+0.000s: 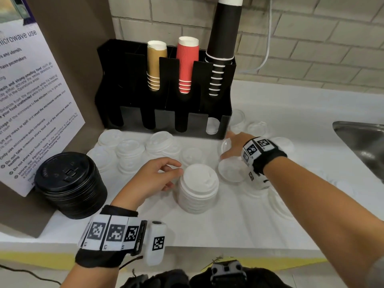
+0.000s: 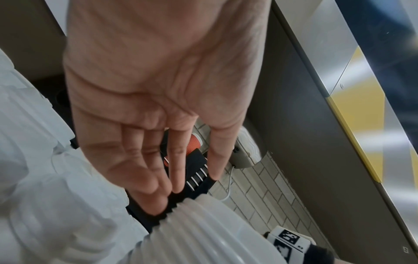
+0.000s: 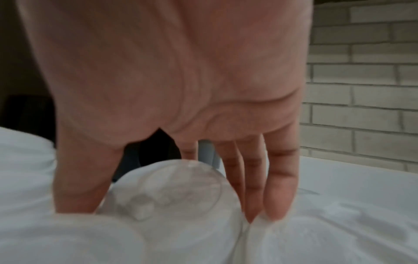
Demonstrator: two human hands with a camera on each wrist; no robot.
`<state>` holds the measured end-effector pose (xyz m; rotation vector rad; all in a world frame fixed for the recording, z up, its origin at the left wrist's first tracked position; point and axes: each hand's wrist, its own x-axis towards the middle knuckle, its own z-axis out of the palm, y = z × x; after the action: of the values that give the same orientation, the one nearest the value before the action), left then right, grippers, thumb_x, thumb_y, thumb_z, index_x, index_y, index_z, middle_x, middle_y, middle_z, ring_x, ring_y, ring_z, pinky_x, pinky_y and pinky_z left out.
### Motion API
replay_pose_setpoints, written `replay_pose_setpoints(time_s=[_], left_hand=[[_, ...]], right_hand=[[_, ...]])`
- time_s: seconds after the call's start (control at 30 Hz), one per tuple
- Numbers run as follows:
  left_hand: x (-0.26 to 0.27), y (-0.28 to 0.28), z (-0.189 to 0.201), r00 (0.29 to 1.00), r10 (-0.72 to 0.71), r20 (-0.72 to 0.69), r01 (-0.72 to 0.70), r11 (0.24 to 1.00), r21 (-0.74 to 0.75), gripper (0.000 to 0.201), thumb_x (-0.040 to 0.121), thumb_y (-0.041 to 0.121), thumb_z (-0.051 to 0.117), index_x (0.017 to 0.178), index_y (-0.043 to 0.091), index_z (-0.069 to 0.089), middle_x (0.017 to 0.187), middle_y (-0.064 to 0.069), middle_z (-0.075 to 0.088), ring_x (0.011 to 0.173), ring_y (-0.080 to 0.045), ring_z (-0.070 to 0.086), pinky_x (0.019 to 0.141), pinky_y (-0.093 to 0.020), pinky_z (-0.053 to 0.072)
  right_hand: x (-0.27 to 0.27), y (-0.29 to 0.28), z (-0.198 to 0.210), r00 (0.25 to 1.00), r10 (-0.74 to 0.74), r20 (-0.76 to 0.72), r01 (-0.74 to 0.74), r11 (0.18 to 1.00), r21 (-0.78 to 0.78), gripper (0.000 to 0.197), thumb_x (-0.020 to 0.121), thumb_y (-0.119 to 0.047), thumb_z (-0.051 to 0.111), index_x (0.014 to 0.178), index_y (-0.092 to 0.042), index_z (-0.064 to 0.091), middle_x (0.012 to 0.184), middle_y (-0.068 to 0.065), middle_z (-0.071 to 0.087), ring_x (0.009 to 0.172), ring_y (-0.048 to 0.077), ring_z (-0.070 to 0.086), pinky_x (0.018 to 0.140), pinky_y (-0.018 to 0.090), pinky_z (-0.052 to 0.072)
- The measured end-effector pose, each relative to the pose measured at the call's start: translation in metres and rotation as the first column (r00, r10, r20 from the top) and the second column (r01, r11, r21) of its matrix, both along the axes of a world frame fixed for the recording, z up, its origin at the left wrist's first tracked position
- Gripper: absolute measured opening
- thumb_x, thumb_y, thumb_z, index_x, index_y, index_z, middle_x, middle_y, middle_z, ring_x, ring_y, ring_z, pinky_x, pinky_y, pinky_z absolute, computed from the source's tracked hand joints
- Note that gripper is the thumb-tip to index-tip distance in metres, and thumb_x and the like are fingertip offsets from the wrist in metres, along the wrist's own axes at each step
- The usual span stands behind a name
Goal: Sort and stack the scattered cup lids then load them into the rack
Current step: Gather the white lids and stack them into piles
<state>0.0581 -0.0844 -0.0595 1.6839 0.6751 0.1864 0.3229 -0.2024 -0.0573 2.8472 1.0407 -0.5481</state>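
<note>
At the counter's left edge stands a black lid stack (image 1: 70, 185), beside a posted notice (image 1: 31, 104). Loose clear lids (image 1: 129, 151) lie scattered before the black rack (image 1: 166, 121), whose lid slots look mostly unfilled. The left hand (image 1: 154, 178) rests relaxed, fingertips touching the white lid stack (image 1: 198, 189) without gripping it. The right hand (image 1: 236, 145) spans a clear domed lid (image 3: 181, 185), thumb and fingers straddling it; firm grip cannot be confirmed.

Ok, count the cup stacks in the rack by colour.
Brown cup stack: 1
Red cup stack: 1
Black cup stack: 1
Total: 3
</note>
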Motion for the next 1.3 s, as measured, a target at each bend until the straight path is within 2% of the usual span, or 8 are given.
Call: replay_pose_setpoints(time_s=[0.13, 0.3, 0.47, 0.7, 0.8, 0.9, 1.07, 1.3], left_hand=[[-0.004, 0.002, -0.002, 1.000, 0.002, -0.002, -0.002, 1.000, 0.006, 0.012, 0.089, 0.025, 0.068, 0.100, 0.027, 0.070, 0.085, 0.004, 0.062, 0.061, -0.005, 0.067, 0.056, -0.012, 0.049], [-0.006, 0.003, -0.004, 1.000, 0.012, -0.002, -0.012, 1.000, 0.009, 0.012, 0.088, 0.026, 0.069, 0.100, 0.028, 0.069, 0.087, 0.003, 0.062, 0.061, -0.005, 0.067, 0.055, -0.011, 0.047], [-0.006, 0.002, -0.003, 1.000, 0.008, 0.006, -0.008, 1.000, 0.014, 0.012, 0.088, 0.027, 0.068, 0.100, 0.029, 0.069, 0.088, 0.003, 0.062, 0.062, -0.005, 0.067, 0.058, -0.013, 0.048], [-0.008, 0.005, -0.004, 1.000, 0.008, 0.005, -0.008, 1.000, 0.022, 0.011, 0.089, 0.028, 0.067, 0.099, 0.031, 0.069, 0.089, 0.004, 0.062, 0.063, -0.004, 0.067, 0.064, -0.019, 0.048], [-0.008, 0.007, -0.005, 1.000, 0.007, 0.006, -0.007, 1.000, 0.028, 0.010, 0.089, 0.029, 0.067, 0.098, 0.032, 0.069, 0.088, 0.005, 0.062, 0.063, -0.004, 0.067, 0.066, -0.022, 0.049], [-0.004, 0.007, -0.004, 1.000, -0.001, 0.002, 0.001, 0.999, 0.036, 0.009, 0.089, 0.029, 0.067, 0.097, 0.033, 0.069, 0.087, 0.005, 0.062, 0.064, -0.006, 0.067, 0.071, -0.028, 0.052], [0.005, 0.003, 0.000, 1.000, -0.025, 0.007, 0.025, 0.998, 0.051, 0.010, 0.090, 0.027, 0.066, 0.099, 0.032, 0.068, 0.089, 0.003, 0.062, 0.066, -0.008, 0.068, 0.063, -0.020, 0.048], [0.009, 0.003, 0.003, 1.000, -0.031, 0.005, 0.030, 0.998, 0.058, 0.010, 0.090, 0.026, 0.066, 0.099, 0.030, 0.069, 0.087, 0.003, 0.062, 0.066, -0.010, 0.067, 0.065, -0.023, 0.048]], right_hand=[[0.001, 0.010, 0.017, 1.000, 0.010, -0.007, -0.011, 0.999, -0.039, 0.085, 0.073, -0.043, 0.075, 0.142, -0.019, 0.030, 0.126, 0.010, 0.057, 0.110, 0.031, 0.057, 0.082, 0.035, 0.046], [-0.002, 0.021, 0.045, 0.993, 0.033, -0.113, -0.024, 0.997, 0.077, 0.087, 0.079, -0.065, 0.061, 0.147, -0.020, 0.030, 0.143, 0.005, 0.044, 0.125, 0.026, 0.048, 0.098, 0.035, 0.041], [0.007, 0.018, 0.033, 0.999, 0.037, -0.004, -0.037, 0.993, -0.114, 0.060, 0.093, -0.051, 0.049, 0.139, -0.013, 0.046, 0.143, 0.008, 0.047, 0.131, 0.027, 0.044, 0.108, 0.036, 0.033], [0.028, -0.013, 0.042, 0.999, 0.002, 0.033, 0.004, 0.982, -0.189, 0.052, 0.090, -0.044, 0.059, 0.132, -0.014, 0.052, 0.139, 0.007, 0.049, 0.127, 0.026, 0.045, 0.100, 0.034, 0.035], [0.038, -0.039, 0.047, 0.999, -0.031, 0.024, 0.036, 0.964, -0.263, 0.075, 0.070, -0.042, 0.081, 0.134, -0.025, 0.046, 0.136, 0.002, 0.047, 0.121, 0.025, 0.048, 0.088, 0.031, 0.039], [0.036, -0.054, 0.039, 1.000, -0.010, 0.012, 0.013, 0.931, -0.364, 0.090, 0.061, -0.046, 0.086, 0.135, -0.033, 0.036, 0.131, 0.003, 0.046, 0.113, 0.027, 0.051, 0.084, 0.036, 0.042], [0.026, -0.052, 0.020, 0.999, 0.017, 0.030, -0.007, 0.954, -0.301, 0.087, 0.064, -0.043, 0.085, 0.134, -0.029, 0.035, 0.126, 0.008, 0.041, 0.111, 0.033, 0.052, 0.091, 0.045, 0.047], [0.035, -0.055, 0.030, 0.999, -0.002, -0.049, -0.005, 0.990, -0.138, 0.051, 0.082, -0.022, 0.074, 0.127, -0.014, 0.051, 0.125, 0.011, 0.056, 0.090, 0.022, 0.055, 0.080, 0.032, 0.047]])
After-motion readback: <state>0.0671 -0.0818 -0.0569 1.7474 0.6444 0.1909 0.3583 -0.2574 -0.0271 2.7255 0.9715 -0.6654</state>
